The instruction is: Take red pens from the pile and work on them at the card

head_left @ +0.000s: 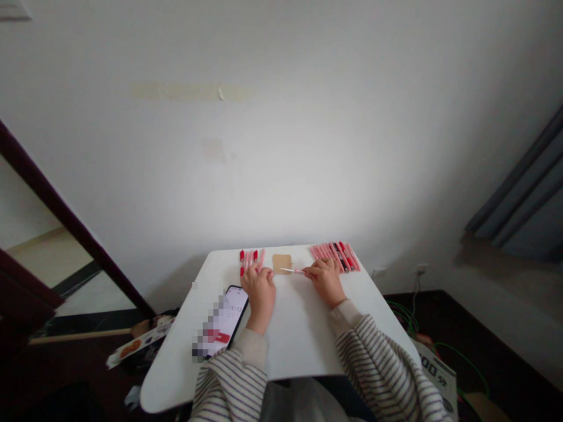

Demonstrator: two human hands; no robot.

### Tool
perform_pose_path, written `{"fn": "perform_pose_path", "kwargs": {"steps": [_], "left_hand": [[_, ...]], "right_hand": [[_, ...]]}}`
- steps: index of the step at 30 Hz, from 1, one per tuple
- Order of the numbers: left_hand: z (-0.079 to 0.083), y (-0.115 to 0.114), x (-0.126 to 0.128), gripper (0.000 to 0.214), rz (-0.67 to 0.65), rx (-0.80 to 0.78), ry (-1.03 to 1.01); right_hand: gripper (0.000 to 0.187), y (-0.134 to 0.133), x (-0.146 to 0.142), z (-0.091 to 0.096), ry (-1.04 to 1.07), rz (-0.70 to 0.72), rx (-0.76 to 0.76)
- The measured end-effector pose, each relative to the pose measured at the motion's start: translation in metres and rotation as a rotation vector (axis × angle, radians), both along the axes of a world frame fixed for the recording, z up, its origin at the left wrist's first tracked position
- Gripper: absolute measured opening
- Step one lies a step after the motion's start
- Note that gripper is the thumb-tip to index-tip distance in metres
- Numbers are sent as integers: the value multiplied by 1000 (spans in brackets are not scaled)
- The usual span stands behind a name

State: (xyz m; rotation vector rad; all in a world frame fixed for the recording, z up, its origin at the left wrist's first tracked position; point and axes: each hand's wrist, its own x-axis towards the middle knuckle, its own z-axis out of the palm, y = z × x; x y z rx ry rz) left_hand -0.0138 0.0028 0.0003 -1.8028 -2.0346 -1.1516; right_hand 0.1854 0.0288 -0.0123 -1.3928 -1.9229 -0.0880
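My left hand (259,288) rests on the white table (290,334) with its fingers curled, beside a few pink pens with red caps (250,259) at the far edge. Whether those fingers grip one of them is unclear. My right hand (326,278) pinches a thin pen part (292,271) that points left toward a small brown card (282,262). A row of several pink and red pens (336,253) lies just beyond my right hand. Both sleeves are striped.
A phone (225,321) with a lit screen lies on the table's left side, near my left wrist. A white wall stands right behind the table. Boxes and green cables lie on the dark floor at both sides.
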Motion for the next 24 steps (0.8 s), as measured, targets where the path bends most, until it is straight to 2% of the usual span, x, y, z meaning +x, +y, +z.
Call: {"fn": "perform_pose_path", "kwargs": {"steps": [15,24], "left_hand": [[-1,0,0,16,0,-20,39],[-3,0,1,21,-89,-2,118]], "right_hand": [[13,2,0,-3,-27,26,22],[13,0,-2,0,-102,16,61]]}}
